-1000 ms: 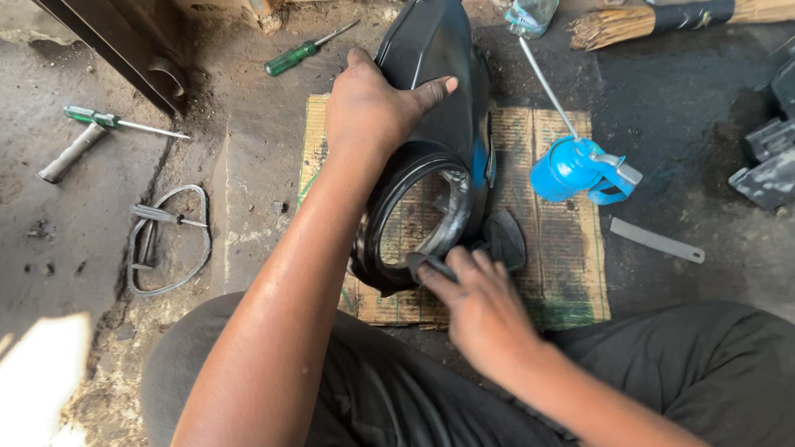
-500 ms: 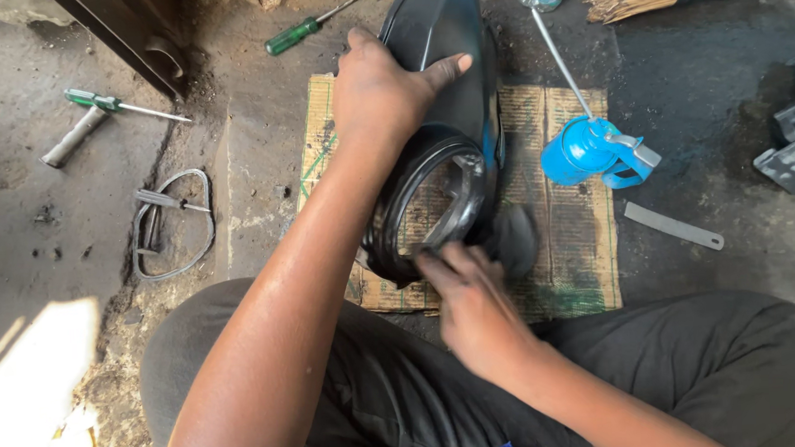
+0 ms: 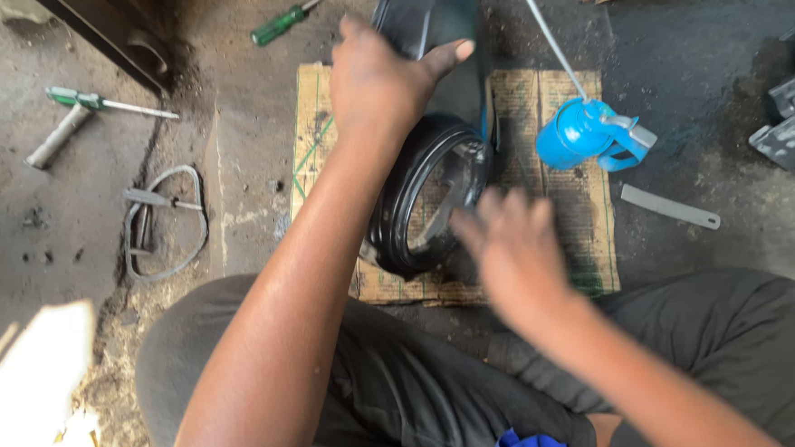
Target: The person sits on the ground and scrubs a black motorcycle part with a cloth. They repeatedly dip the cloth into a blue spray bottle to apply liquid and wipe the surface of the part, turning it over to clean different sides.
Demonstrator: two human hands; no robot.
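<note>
Cardboard mat [image 3: 580, 241]: we find it flat on the dirty concrete floor [image 3: 44, 233], at the centre of the view; it carries the work.
Black headlight housing [image 3: 429, 131]: we record it standing on edge on the mat, its round rim facing 6 o'clock, its narrow end reaching to 12 o'clock.
Left hand [image 3: 381, 84]: we see it clamped over the housing's upper part, thumb stretched toward 3 o'clock across the black shell.
Right hand [image 3: 512, 245]: blurred; it sits at the rim's 4 o'clock side, fingers spread. We cannot tell whether it touches or holds anything.
Blue oil can [image 3: 579, 132]: on the mat at 3 o'clock of the housing, its long spout pointing to 12 o'clock.
Wire clip [image 3: 162, 222]: on the floor, 9 o'clock, well apart.
Flat metal strip [image 3: 669, 206]: 3 o'clock, just off the mat.
Green screwdriver [image 3: 292, 19]: 11 o'clock of the housing.
</note>
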